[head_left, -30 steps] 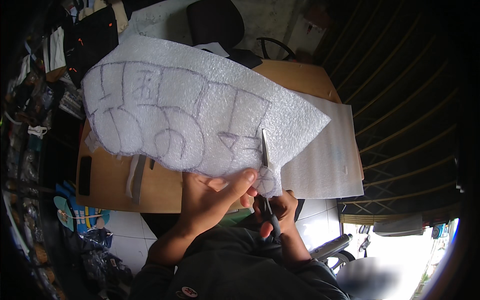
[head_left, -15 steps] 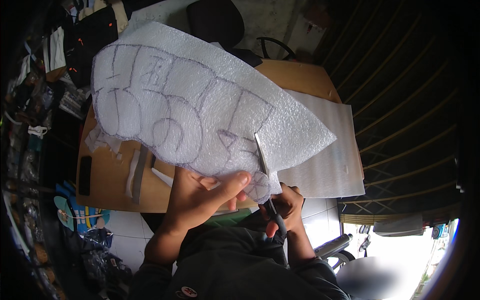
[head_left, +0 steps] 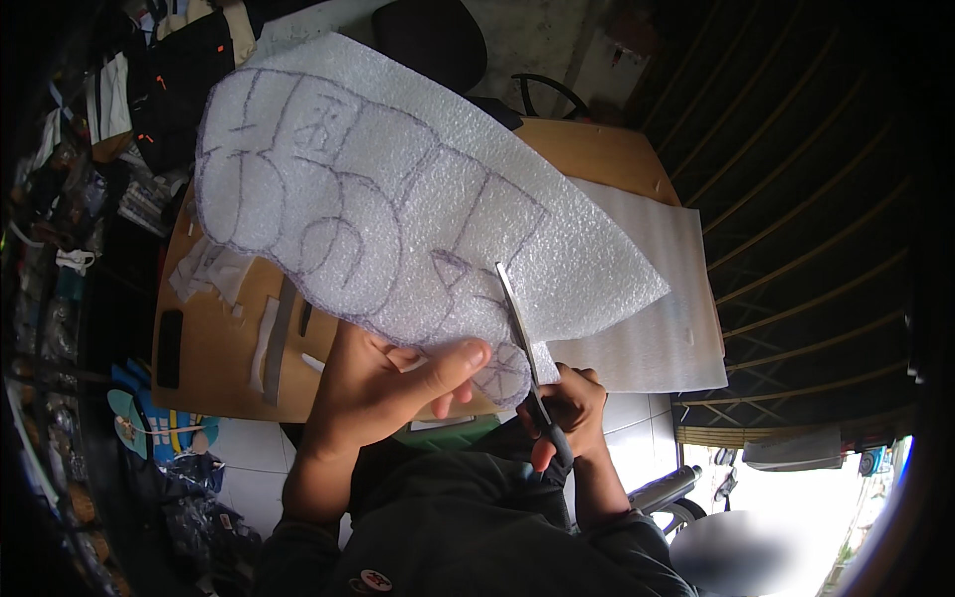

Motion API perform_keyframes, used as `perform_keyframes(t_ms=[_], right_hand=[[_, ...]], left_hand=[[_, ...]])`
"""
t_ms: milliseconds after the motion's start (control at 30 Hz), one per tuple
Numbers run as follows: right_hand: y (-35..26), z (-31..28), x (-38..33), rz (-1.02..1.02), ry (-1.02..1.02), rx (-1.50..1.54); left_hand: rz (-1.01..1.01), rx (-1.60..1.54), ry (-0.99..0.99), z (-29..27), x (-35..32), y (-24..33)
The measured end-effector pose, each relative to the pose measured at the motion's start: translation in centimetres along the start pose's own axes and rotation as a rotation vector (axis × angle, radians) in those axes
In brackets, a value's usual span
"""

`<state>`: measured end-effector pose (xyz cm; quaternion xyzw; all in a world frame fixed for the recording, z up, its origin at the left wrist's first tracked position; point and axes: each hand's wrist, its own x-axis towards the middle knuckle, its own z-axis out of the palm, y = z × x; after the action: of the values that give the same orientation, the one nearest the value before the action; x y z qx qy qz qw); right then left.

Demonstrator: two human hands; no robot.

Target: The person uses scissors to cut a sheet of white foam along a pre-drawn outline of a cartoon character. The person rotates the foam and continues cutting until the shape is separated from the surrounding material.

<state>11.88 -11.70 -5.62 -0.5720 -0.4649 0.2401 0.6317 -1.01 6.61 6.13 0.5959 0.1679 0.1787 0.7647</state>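
A large white foam sheet with a purple marker drawing is held up above the table. My left hand grips its lower edge, thumb on top and fingers beneath, close to a small drawn wheel shape. Black-handled scissors are in my right hand, with the fingers closed around the handles. Their blades lie along the right side of the wheel shape, the tip pointing up and away across the sheet. A narrow flap of foam hangs just right of the blades, above my right hand.
Under the held piece, another flat foam sheet lies on the right of the wooden table. Foam scraps and a black phone-like object are at the left. Beyond the table stands a dark chair; a folding metal gate is at right.
The foam sheet has turned a little clockwise, its left end shifting up and right. My left hand has moved slightly left. The scissor tip has swung slightly left.
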Motion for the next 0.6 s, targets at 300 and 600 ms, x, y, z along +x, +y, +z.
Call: perform_keyframes(t_ms=[300,600], right_hand=[[0.2,0.0,0.0,0.018,0.001,0.024],[0.0,0.7,0.2,0.006,-0.014,0.038]], left_hand=[[0.099,0.017,0.036,0.0,0.2,-0.4],[0.313,-0.021,0.182,1.3,0.8,-2.0]])
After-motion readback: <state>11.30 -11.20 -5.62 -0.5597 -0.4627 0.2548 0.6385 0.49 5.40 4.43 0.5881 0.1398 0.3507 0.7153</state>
